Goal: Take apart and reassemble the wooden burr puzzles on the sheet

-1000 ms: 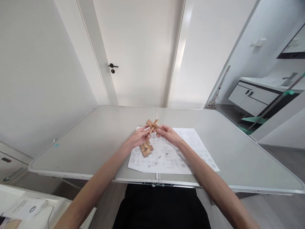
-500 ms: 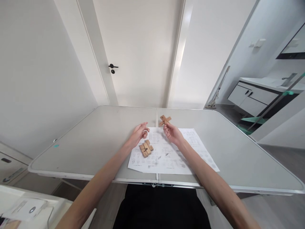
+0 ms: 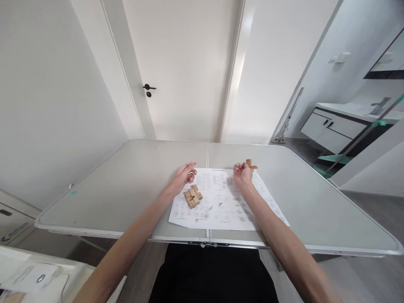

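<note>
My right hand (image 3: 243,173) grips a cross-shaped wooden puzzle assembly (image 3: 249,163), partly hidden behind the fingers, over the far right part of the printed paper sheet (image 3: 221,189). Over the sheet's far left edge is my left hand (image 3: 183,174), its fingers apart and holding nothing. Just nearer to me than that hand, several notched wooden puzzle pieces (image 3: 192,197) lie clustered together on the paper. Small diagrams cover the sheet, too faint to read.
The sheet lies across the centre seam of a grey folding table (image 3: 126,185) with a metal rim. Behind it stands a white door with a black handle (image 3: 148,87). A white surface with papers (image 3: 31,273) is at the lower left; a sink cabinet (image 3: 334,126) is far right.
My left hand has let go of the wooden assembly and stayed near the same place. My right hand has carried the assembly to the right. The clustered pieces have not moved.
</note>
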### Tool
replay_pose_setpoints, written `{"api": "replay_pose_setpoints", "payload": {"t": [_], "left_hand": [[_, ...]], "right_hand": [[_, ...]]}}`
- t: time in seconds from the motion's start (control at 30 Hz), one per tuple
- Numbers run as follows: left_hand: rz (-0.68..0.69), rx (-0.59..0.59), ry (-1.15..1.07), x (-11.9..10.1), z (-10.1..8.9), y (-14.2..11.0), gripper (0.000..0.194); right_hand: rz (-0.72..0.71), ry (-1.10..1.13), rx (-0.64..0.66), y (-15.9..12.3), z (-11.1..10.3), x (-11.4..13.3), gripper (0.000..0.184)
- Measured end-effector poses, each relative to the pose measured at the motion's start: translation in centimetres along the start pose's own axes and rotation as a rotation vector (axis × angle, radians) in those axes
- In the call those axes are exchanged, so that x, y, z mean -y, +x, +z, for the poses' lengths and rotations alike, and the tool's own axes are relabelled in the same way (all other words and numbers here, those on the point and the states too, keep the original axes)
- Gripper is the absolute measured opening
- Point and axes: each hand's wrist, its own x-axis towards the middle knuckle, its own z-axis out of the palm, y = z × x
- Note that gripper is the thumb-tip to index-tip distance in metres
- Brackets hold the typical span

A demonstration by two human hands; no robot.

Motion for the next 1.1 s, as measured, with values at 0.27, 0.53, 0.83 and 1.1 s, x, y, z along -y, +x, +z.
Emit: {"api": "replay_pose_setpoints", "payload": {"t": [0.27,0.53,0.83,1.1], "left_hand": [[-0.007,0.002,0.013,0.1,-0.1,0.1,0.058],[0.02,-0.028,0.005,0.1,0.0,0.1,0.057],[0.128,-0.283,-0.097,0.7,-0.9,1.0,0.049],[0.108,-0.295,-0.113,0.6,-0.7,0.9,0.044]], "right_hand": [[0.049,0.002,0.007,-0.6,0.2,0.5,0.029],[0.257,-0.196,0.359,-3.8,1.5,-0.9,0.024],[-0.318,-1.229,1.44,-9.5,1.2,-3.1,0.09],[-0.45,-1.223,1.669,-11.3,1.5,-3.8,0.075]]}}
